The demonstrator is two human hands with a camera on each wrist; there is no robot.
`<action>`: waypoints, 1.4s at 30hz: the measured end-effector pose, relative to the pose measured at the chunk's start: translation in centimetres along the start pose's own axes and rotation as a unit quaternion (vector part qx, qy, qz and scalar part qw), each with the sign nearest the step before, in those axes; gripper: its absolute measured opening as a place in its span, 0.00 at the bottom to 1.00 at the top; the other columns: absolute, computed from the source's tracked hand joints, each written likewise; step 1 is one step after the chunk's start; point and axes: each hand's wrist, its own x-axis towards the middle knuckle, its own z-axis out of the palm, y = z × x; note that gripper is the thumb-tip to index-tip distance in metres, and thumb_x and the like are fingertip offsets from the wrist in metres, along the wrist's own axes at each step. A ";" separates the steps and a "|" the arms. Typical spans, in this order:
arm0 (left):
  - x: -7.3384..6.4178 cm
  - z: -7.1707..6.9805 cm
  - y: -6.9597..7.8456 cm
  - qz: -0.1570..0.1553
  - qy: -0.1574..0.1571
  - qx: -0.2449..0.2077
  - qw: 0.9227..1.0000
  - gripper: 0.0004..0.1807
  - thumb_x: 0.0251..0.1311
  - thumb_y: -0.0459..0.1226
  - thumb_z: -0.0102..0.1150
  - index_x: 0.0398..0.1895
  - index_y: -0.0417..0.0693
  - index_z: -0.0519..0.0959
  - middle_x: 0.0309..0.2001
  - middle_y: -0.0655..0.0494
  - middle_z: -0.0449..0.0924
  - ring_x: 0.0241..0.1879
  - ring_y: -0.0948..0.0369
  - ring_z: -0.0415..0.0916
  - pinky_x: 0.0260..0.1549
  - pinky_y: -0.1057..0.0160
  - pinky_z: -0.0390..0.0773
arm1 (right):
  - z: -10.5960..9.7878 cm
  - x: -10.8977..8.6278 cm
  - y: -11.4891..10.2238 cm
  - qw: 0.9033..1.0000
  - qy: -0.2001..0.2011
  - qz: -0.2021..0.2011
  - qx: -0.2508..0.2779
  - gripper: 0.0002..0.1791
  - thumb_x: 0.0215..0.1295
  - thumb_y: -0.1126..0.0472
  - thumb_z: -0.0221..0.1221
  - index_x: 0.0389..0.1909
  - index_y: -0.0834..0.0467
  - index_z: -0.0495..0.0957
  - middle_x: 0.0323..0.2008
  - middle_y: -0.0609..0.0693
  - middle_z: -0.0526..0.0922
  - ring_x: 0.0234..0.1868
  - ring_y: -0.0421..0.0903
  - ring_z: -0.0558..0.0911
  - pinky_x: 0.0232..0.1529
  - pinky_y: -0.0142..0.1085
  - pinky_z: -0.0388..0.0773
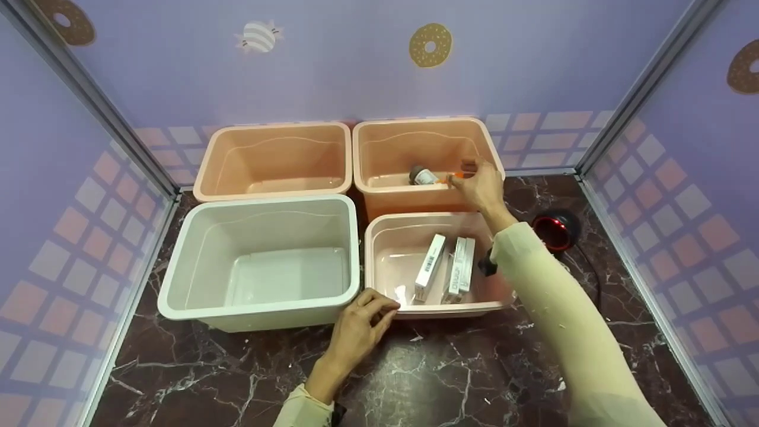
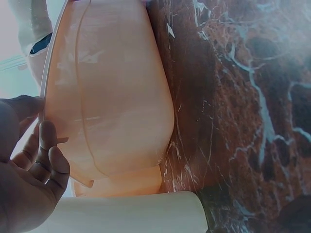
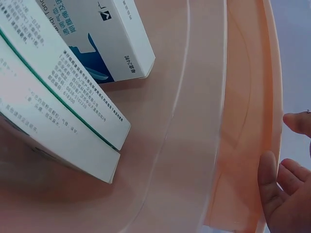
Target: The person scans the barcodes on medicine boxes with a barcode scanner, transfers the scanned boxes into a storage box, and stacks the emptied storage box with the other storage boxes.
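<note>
My left hand pinches the near left corner of the pink bin's rim, its fingers curled at the edge in the left wrist view. Inside that bin lean white medicine boxes, their printing readable in the right wrist view. My right hand is over the right side of the back right orange bin. Its thumb and fingers stand apart, and the right wrist view shows nothing between them. Below lie a small dark bottle with a white label and something orange, partly hidden by the fingers.
A white bin stands front left, with another orange bin behind it. Right of the pink bin sits a black device with a red glow and a cable. Purple walls enclose the dark marble tabletop.
</note>
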 end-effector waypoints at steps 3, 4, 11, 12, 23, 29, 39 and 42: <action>0.0 0.1 -0.1 -0.003 0.000 -0.008 1.000 0.05 0.61 0.36 0.68 0.39 0.55 0.86 0.36 0.63 0.78 0.29 0.66 0.77 0.29 0.75 0.78 | -0.2 0.0 0.1 1.000 0.002 -0.007 0.007 0.29 0.56 0.57 0.70 0.59 0.61 0.78 0.55 0.58 0.85 0.54 0.55 0.85 0.59 0.44 0.80; -0.1 0.1 -0.1 -0.004 0.000 -0.010 1.000 0.05 0.61 0.36 0.68 0.39 0.55 0.86 0.36 0.63 0.78 0.29 0.65 0.78 0.29 0.75 0.78 | -0.2 0.0 0.1 1.000 0.002 -0.010 0.010 0.28 0.56 0.57 0.70 0.59 0.61 0.78 0.54 0.58 0.85 0.55 0.55 0.85 0.59 0.44 0.80; 0.0 0.0 0.0 -0.006 0.000 -0.012 1.000 0.05 0.61 0.37 0.68 0.39 0.55 0.86 0.36 0.62 0.78 0.28 0.62 0.78 0.28 0.73 0.78 | -0.7 -0.3 0.0 0.999 0.007 -0.024 0.035 0.26 0.57 0.58 0.70 0.57 0.60 0.79 0.54 0.58 0.85 0.54 0.56 0.84 0.60 0.46 0.79; 0.0 0.0 0.0 -0.005 0.000 -0.011 1.000 0.05 0.61 0.37 0.68 0.39 0.55 0.86 0.36 0.62 0.78 0.28 0.62 0.78 0.29 0.73 0.78 | -0.8 -0.3 0.0 0.999 0.008 -0.025 0.039 0.25 0.57 0.58 0.70 0.56 0.60 0.79 0.53 0.58 0.85 0.54 0.56 0.84 0.59 0.46 0.79; 0.0 0.0 0.1 -0.008 -0.004 -0.016 1.000 0.05 0.61 0.37 0.68 0.39 0.55 0.86 0.36 0.62 0.78 0.29 0.64 0.78 0.29 0.74 0.79 | -1.5 -1.2 -0.1 0.997 0.005 -0.055 0.045 0.25 0.58 0.57 0.70 0.55 0.60 0.79 0.53 0.58 0.85 0.52 0.56 0.84 0.57 0.46 0.80; 0.0 0.0 0.1 -0.009 -0.007 -0.014 1.000 0.05 0.61 0.37 0.68 0.39 0.54 0.86 0.37 0.62 0.78 0.29 0.63 0.79 0.28 0.73 0.79 | -1.9 -2.0 0.0 0.997 -0.003 -0.054 0.057 0.25 0.58 0.54 0.71 0.54 0.60 0.80 0.52 0.58 0.85 0.51 0.54 0.84 0.56 0.44 0.81; 0.1 0.0 0.1 -0.003 -0.003 -0.009 1.000 0.05 0.61 0.37 0.68 0.39 0.55 0.86 0.37 0.62 0.78 0.29 0.67 0.77 0.29 0.73 0.79 | -2.5 -2.9 0.3 0.996 -0.033 -0.062 0.051 0.21 0.59 0.58 0.68 0.53 0.60 0.80 0.48 0.57 0.85 0.48 0.52 0.85 0.48 0.35 0.81; 0.1 0.0 0.1 -0.005 -0.006 -0.010 1.000 0.05 0.61 0.37 0.68 0.39 0.55 0.86 0.37 0.62 0.78 0.29 0.66 0.78 0.29 0.73 0.79 | -2.5 -3.2 0.2 0.995 -0.048 -0.069 0.049 0.21 0.59 0.59 0.68 0.53 0.59 0.80 0.48 0.56 0.86 0.46 0.51 0.86 0.44 0.30 0.80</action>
